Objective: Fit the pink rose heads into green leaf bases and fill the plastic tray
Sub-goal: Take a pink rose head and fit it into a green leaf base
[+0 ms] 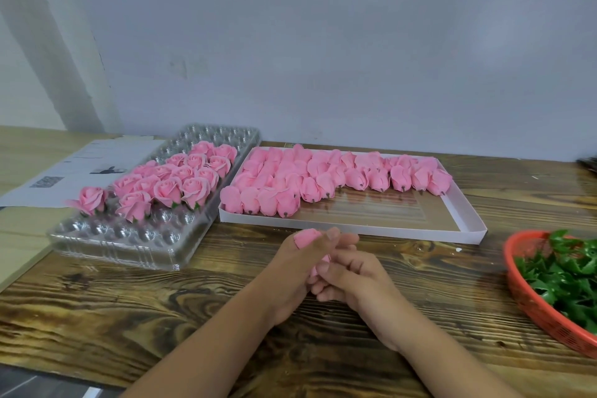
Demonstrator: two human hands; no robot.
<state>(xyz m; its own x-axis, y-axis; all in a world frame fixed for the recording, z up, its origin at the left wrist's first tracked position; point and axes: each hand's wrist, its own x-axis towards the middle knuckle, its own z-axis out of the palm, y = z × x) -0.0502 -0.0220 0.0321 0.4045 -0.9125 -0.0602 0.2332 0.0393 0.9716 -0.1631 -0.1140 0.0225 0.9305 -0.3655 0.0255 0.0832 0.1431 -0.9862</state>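
A pink rose head is gripped in my left hand over the wooden table, its top showing above my fingers. My right hand is curled against the left one and pinches at the rose's lower part, which is mostly hidden. The clear plastic tray at the left holds several finished roses. A white flat box behind my hands holds several rows of loose rose heads. Green leaf bases fill a red basket at the right edge.
Printed paper sheets lie at the back left beside the tray. A pale wall stands right behind the table. A dark object shows at the far right edge. Bare wood table lies in front of the tray.
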